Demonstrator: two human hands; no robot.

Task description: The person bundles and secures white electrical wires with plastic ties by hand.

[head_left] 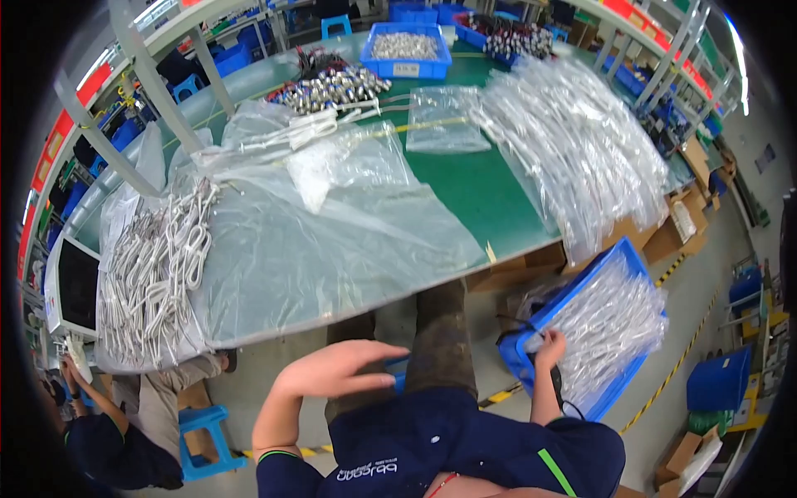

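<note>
My left hand (349,369) hovers over my lap in front of the table edge, fingers stretched out and holding nothing. Down at my right, my right hand (550,349) is at the near left side of a blue bin (519,357). Its fingers are curled beside the clear plastic bags (610,324) that fill the bin; what they grip is too small to make out. A large pile of similar flat clear bags (581,141) covers the table's right side.
On the green-topped table (490,199) lie plastic sheeting (324,257), white looped cords (162,266), metal-ended parts (332,87) and a blue tray of small parts (404,46). Another person (116,432) works at left by a blue stool (203,444). Cardboard boxes (677,224) stand at right.
</note>
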